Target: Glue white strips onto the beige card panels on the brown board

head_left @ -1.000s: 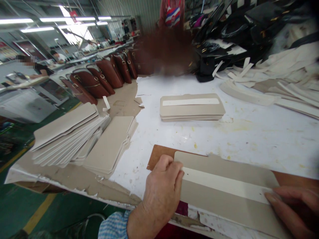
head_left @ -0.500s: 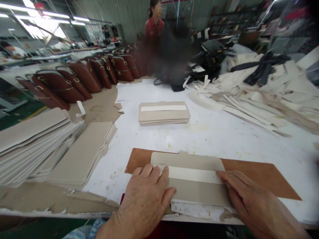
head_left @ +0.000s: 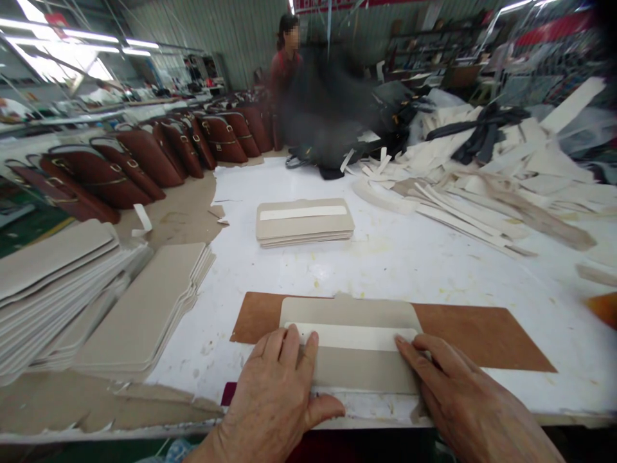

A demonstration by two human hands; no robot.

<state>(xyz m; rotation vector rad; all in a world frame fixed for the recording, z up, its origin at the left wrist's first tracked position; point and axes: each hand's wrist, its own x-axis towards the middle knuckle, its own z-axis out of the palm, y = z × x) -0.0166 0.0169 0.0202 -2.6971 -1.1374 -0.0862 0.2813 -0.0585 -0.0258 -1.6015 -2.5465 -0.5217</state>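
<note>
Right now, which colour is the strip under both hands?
White strip, on a beige card; head view.

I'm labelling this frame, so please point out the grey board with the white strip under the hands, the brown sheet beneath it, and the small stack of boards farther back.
grey board point(head_left: 359, 366): head view, bare lower face.
brown sheet point(head_left: 472, 334): head view, right part.
small stack of boards point(head_left: 303, 225): head view, top board.

Single head-worn cam, no second view to overlap: looks forward and down from the near edge of the white table point(head_left: 434, 257), close over the beige panel point(head_left: 351, 347) at the frame bottom, with the workshop stretching away beyond the table's far end.
</note>
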